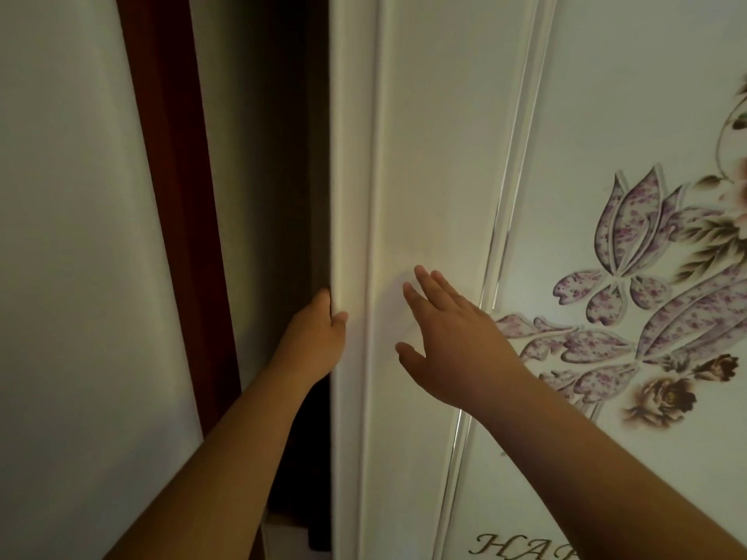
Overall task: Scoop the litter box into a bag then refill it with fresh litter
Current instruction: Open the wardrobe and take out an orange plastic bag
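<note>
Left hand [319, 337] grips white flower-printed sliding door [424, 155] edge; right hand [452, 337] flat, fingers straight; likely fetching supplies, next slide door wider

White sliding door [424, 155], purple flower print [630, 244], gilt lettering [525, 549]; dark gap [283, 196]; red-brown frame strip [174, 175]; pale wall [60, 236].

A single wide-angle camera on my head faces straight at a white wardrobe door [428, 155] from close range, my forearms reaching in from the lower edge; the dark opening [291, 175] lies left, the flower decal [646, 252] right.
</note>
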